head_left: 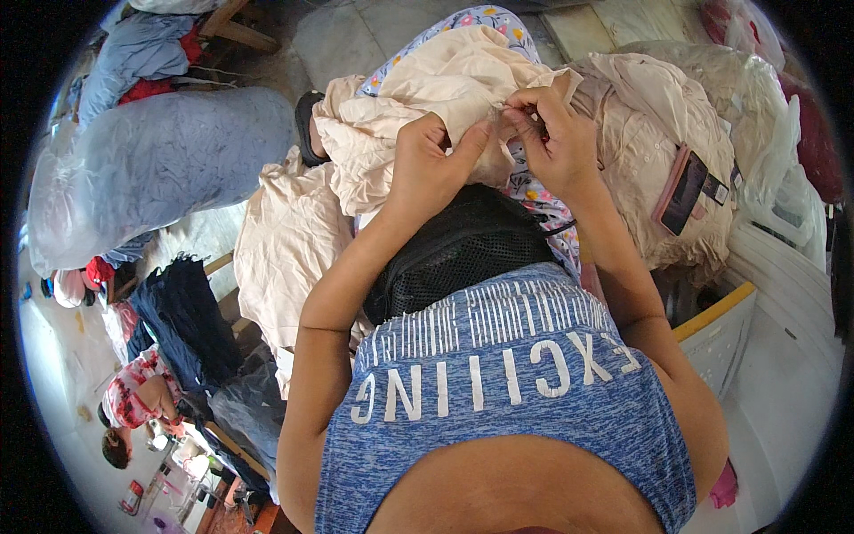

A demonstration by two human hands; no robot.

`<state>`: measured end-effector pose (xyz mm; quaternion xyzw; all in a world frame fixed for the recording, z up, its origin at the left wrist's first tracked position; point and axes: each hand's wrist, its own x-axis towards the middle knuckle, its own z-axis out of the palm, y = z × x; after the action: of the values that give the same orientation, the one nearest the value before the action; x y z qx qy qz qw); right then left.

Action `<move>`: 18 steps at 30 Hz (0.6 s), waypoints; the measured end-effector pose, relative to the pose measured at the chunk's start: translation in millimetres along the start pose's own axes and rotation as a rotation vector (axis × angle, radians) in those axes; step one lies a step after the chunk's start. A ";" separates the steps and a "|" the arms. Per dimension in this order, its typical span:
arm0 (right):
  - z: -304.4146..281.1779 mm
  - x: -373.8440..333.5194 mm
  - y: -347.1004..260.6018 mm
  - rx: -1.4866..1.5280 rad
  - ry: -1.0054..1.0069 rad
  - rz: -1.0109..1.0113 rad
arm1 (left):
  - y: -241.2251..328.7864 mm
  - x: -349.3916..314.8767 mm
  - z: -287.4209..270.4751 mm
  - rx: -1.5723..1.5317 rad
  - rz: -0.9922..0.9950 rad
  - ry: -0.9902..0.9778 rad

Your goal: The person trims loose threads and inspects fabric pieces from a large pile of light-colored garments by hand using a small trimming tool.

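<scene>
A cream cloth garment (pixel 445 76) lies bunched over my lap, spilling down on the left side. My left hand (pixel 436 165) is closed on it, thumb and fingers pinching the fabric. Close beside it, my right hand (pixel 553 138) pinches the same cloth between thumb and fingertips. The two hands almost meet at a small fold of the garment; any small item between the fingertips is too fine to make out. Below the hands, a black mesh bag (pixel 467 249) rests against my waist. Floral fabric (pixel 494 20) covers my legs beneath the garment.
To the right, a heap of beige garments (pixel 654 125) carries a phone in a pink case (pixel 683 191). A large clear bag of blue-grey cloth (pixel 191 156) lies at left. Dark blue cloth (pixel 187 316) hangs nearby. Farther off, another person (pixel 142 396) sits at a lit worktable.
</scene>
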<state>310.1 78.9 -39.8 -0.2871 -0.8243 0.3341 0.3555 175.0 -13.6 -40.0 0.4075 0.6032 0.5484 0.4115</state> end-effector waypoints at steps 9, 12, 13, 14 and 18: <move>-9.1 18.6 6.1 0.028 0.005 0.096 | -10.1 2.2 1.0 0.146 0.035 0.020; -15.2 11.4 -7.4 0.344 -0.235 0.322 | -7.5 2.2 4.0 0.040 0.058 0.058; -12.8 7.4 -8.6 0.379 -0.214 0.272 | -6.1 3.5 7.7 0.006 0.095 0.067; -7.7 2.5 -9.3 0.415 -0.194 0.223 | -6.0 4.0 9.6 -0.027 0.132 0.076; -5.6 -1.0 -11.9 0.284 -0.178 0.146 | -4.6 3.5 6.6 0.047 0.131 0.019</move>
<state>312.2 72.8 -28.2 -0.2621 -0.7740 0.4963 0.2930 179.9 -8.4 -45.2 0.4503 0.5919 0.5636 0.3595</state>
